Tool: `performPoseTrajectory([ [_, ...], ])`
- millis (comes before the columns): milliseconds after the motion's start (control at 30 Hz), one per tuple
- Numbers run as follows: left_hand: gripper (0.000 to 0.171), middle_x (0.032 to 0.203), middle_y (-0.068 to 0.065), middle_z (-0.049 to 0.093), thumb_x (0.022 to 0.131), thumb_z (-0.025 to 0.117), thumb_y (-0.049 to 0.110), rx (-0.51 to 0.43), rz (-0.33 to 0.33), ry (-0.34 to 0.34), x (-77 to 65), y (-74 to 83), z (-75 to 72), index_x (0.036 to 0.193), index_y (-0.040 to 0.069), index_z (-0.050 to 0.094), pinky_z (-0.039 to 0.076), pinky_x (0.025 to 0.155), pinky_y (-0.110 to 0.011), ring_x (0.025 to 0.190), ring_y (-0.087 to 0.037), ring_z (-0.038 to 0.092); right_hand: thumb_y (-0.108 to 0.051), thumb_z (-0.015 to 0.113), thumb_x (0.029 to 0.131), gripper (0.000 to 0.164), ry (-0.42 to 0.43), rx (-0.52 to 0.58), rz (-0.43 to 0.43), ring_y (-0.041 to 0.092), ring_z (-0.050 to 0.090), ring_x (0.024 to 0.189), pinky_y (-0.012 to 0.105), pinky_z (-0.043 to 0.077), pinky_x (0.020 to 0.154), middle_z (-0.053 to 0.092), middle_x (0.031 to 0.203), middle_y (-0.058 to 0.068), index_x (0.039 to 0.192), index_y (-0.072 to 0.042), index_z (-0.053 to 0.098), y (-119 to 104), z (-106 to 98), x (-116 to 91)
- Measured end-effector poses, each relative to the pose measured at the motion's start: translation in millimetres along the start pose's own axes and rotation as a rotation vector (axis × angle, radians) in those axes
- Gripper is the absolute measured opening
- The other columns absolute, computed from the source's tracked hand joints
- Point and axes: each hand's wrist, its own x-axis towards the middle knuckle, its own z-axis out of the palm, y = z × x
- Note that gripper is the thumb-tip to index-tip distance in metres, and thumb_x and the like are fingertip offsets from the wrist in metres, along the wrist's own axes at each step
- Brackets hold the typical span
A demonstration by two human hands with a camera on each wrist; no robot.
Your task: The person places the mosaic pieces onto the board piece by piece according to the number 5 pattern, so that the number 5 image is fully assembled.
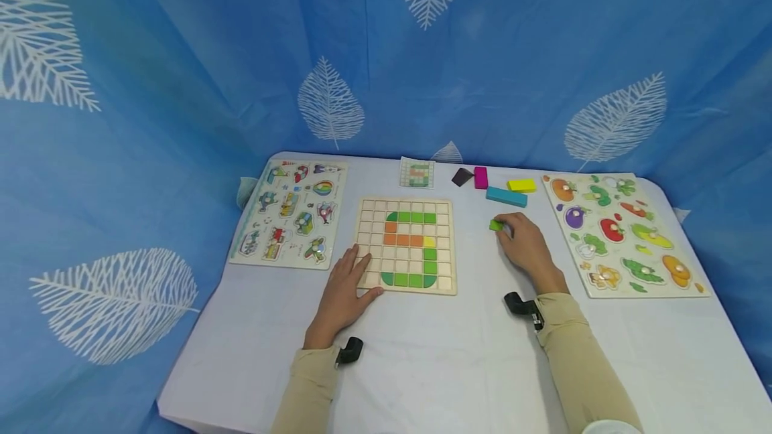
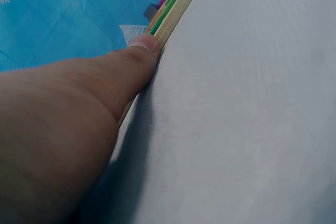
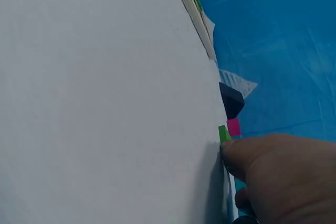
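Observation:
My left hand (image 1: 342,295) rests at the lower left corner of a wooden grid board (image 1: 445,265), fingers extended over its left side. Its thumb (image 2: 143,45) touches the board's near edge in the left wrist view. On the board, green, orange and yellow pieces form a shape like a 5. To the right of the board, my right hand (image 1: 527,246) pinches a small green block (image 1: 495,225) between thumb and fingers, low over the white table. The block's end (image 3: 223,132) shows past the fingertip in the right wrist view.
Behind the right hand lie a blue block (image 1: 506,197), a yellow block (image 1: 521,185), a magenta block (image 1: 480,177) and a dark piece (image 1: 462,177). A pattern card (image 1: 417,173) lies behind the board. A vehicle puzzle (image 1: 241,254) is at left, a vegetable puzzle (image 1: 621,288) at right.

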Motion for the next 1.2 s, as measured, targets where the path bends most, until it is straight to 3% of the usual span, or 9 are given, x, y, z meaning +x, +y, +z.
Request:
performPoseTrajectory([
  [167,0.078,0.17,-0.015,0.02,0.092,0.073,0.045,0.018,-0.004,-0.004,-1.7,-2.2,0.4,0.156,0.013,0.042,0.018,0.128,-0.052,0.159,-0.035,0.017,-0.015,0.061,0.101,0.031,0.022,0.022,-0.043,0.039,0.059,0.119,0.056,0.048,0.104,0.061,0.13,0.02,0.129,-0.003,0.062,-34,8,-13],
  [300,0.078,0.169,-0.017,0.023,0.091,0.074,0.044,0.025,0.008,0.028,-2.2,-3.7,-0.1,0.155,0.011,0.045,0.02,0.128,-0.053,0.158,-0.037,0.02,-0.018,0.067,0.099,0.023,0.001,0.063,-0.236,0.027,0.063,0.101,0.045,0.054,0.088,0.066,0.123,0.012,0.121,-0.008,0.069,-87,24,-27],
  [433,0.078,0.17,-0.016,0.021,0.092,0.073,0.046,0.029,0.009,0.021,-1.5,-4.1,1.0,0.156,0.013,0.043,0.02,0.128,-0.053,0.159,-0.035,0.019,-0.021,0.071,0.097,0.016,-0.082,0.035,-0.438,0.023,0.066,0.102,0.042,0.056,0.089,0.068,0.116,0.006,0.112,-0.015,0.073,-132,48,-40],
  [533,0.078,0.171,-0.014,0.021,0.093,0.072,0.048,0.03,0.007,0.01,-1.4,-4.0,2.5,0.157,0.014,0.042,0.019,0.128,-0.053,0.159,-0.034,0.018,-0.024,0.071,0.097,0.014,-0.129,-0.009,-0.503,0.021,0.068,0.106,0.042,0.058,0.091,0.068,0.115,0.003,0.109,-0.018,0.075,-152,66,-44],
  [700,0.078,0.17,-0.015,0.021,0.093,0.072,0.048,0.035,0.021,0.008,-0.6,-2.2,4.9,0.157,0.014,0.042,0.02,0.128,-0.054,0.159,-0.035,0.019,-0.028,0.072,0.097,0.014,-0.137,-0.067,-0.525,0.019,0.068,0.103,0.038,0.058,0.089,0.069,0.114,0.001,0.107,-0.021,0.077,-166,81,-42],
  [1200,0.078,0.17,-0.016,0.023,0.092,0.073,0.047,0.04,0.041,0.032,-1.8,-0.3,6.4,0.156,0.014,0.043,0.022,0.126,-0.055,0.157,-0.037,0.021,-0.032,0.067,0.1,0.019,-0.168,-0.141,-0.539,0.018,0.066,0.105,0.036,0.058,0.087,0.072,0.114,-0.002,0.109,-0.021,0.08,-171,84,-42],
])
